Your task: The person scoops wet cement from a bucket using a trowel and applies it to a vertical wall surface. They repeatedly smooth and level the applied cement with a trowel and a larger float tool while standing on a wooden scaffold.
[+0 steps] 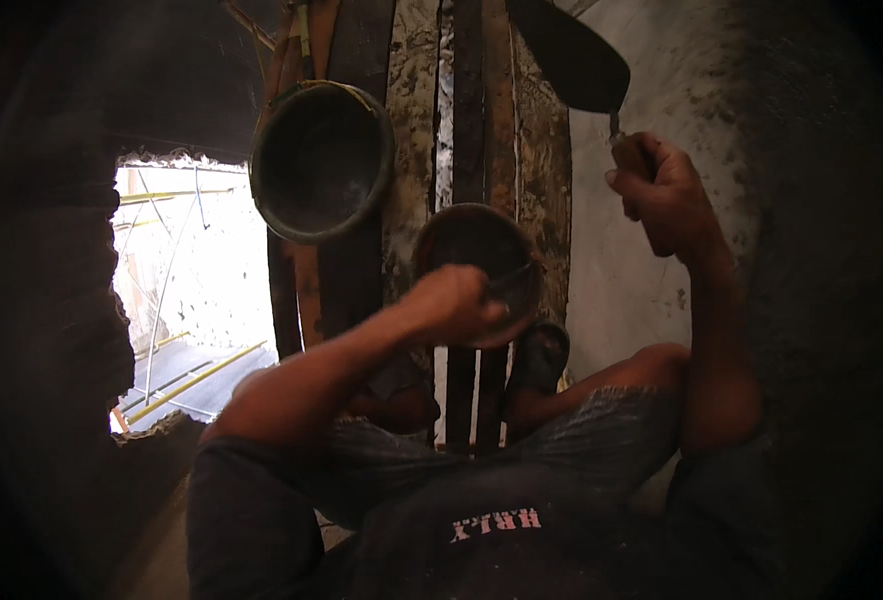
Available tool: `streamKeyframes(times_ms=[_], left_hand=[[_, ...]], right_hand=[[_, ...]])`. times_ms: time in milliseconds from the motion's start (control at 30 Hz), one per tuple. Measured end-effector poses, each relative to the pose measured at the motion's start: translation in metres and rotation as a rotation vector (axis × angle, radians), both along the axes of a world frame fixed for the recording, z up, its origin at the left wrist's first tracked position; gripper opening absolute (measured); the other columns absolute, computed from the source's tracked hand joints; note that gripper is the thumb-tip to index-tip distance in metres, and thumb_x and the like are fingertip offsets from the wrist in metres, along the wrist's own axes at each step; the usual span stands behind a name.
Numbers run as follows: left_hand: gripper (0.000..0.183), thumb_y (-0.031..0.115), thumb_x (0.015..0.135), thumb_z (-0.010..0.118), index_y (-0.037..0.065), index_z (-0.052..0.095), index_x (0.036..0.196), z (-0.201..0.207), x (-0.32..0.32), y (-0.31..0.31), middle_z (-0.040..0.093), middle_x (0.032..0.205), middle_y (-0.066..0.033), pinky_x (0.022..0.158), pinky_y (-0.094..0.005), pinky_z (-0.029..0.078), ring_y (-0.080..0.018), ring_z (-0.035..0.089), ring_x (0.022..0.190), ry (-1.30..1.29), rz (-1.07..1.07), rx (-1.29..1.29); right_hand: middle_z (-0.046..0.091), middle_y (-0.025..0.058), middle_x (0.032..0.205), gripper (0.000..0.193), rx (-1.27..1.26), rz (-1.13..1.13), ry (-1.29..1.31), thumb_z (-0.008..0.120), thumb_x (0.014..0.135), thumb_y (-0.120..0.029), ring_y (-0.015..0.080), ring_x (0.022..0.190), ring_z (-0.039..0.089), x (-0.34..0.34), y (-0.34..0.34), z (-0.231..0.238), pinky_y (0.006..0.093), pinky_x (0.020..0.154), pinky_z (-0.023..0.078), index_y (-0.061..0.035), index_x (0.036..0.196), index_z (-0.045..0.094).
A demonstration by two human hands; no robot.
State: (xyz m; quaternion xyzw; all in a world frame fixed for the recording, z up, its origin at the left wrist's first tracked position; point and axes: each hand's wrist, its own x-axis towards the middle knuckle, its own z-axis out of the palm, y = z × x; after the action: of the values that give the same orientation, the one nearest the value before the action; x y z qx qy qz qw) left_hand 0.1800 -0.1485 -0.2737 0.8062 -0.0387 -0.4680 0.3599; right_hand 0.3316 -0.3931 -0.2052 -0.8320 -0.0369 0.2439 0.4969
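A trowel (573, 58) with a dark pointed blade and a wooden handle is gripped in my right hand (673, 200), raised at the upper right. Its blade tips up toward the far edge of the view, beside the pale wall. My left hand (453, 304) reaches across the near side of a small round bucket (473, 213), its fingers curled and slightly blurred. A thin dark line runs from those fingers to the bucket's right rim; whether it is the bucket's handle I cannot tell. Shadow and my hand hide most of the bucket's inside.
Long worn planks (411, 130) with gaps between them run away from me under the bucket. Farther left stands a larger round bucket (323, 236). A ragged bright opening (201, 290) in the left wall shows scaffolding outside. My sandalled foot (539, 358) rests close to the small bucket.
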Motion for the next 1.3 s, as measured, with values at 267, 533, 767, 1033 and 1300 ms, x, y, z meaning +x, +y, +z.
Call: streamKeyframes(times_ms=[267, 533, 767, 1033, 1300], left_hand=[[0.041, 0.036, 0.094, 0.07, -0.001, 0.073, 0.11, 0.026, 0.042, 0.0, 0.072, 0.093, -0.0108, 0.067, -0.0342, 0.054, -0.0182, 0.065, 0.073, -0.122, 0.354, -0.221], [0.029, 0.025, 0.092, 0.071, 0.0, 0.071, 0.107, 0.023, 0.067, 0.002, 0.064, 0.084, -0.0041, 0.058, -0.025, 0.05, -0.0104, 0.061, 0.071, -0.112, 0.783, -0.481], [0.024, 0.02, 0.086, 0.069, -0.001, 0.067, 0.096, -0.044, 0.122, 0.012, 0.066, 0.087, -0.0103, 0.065, -0.035, 0.055, -0.0162, 0.065, 0.074, -0.034, 1.276, -0.691], [0.043, 0.029, 0.087, 0.071, -0.001, 0.067, 0.118, -0.074, 0.106, 0.098, 0.07, 0.114, -0.0227, 0.09, -0.043, 0.057, -0.0378, 0.07, 0.106, -0.791, 0.679, 0.581], [0.043, 0.042, 0.085, 0.076, 0.006, 0.076, 0.108, -0.053, 0.074, 0.118, 0.073, 0.116, -0.0175, 0.093, -0.0412, 0.056, -0.0314, 0.07, 0.112, -0.344, 0.52, 0.469]], right_hand=[[0.062, 0.0044, 0.076, 0.033, 0.011, -0.033, -0.418, 0.071, 0.088, -0.016, 0.0101, 0.063, 0.058, -0.025, -0.036, 0.043, 0.0293, 0.057, 0.049, 0.006, 0.11, 0.062], [0.062, 0.0043, 0.076, 0.036, -0.034, 0.02, -0.452, 0.073, 0.088, -0.02, 0.0096, 0.064, 0.059, -0.058, -0.051, 0.049, 0.0283, 0.056, 0.05, 0.0048, 0.112, 0.063], [0.064, 0.0067, 0.077, 0.034, -0.312, 0.056, -0.218, 0.068, 0.09, -0.019, 0.0109, 0.063, 0.059, -0.056, -0.045, 0.057, 0.0301, 0.058, 0.05, 0.0042, 0.114, 0.063], [0.067, 0.0127, 0.079, 0.032, -0.449, 0.3, 0.047, 0.061, 0.095, -0.016, 0.0181, 0.063, 0.063, -0.025, -0.005, 0.025, 0.0346, 0.055, 0.051, 0.0051, 0.118, 0.061], [0.06, 0.0058, 0.073, 0.023, -0.874, 0.651, -0.017, 0.061, 0.095, -0.024, 0.0176, 0.054, 0.053, 0.059, 0.084, -0.067, 0.0345, 0.046, 0.043, -0.0061, 0.109, 0.063]])
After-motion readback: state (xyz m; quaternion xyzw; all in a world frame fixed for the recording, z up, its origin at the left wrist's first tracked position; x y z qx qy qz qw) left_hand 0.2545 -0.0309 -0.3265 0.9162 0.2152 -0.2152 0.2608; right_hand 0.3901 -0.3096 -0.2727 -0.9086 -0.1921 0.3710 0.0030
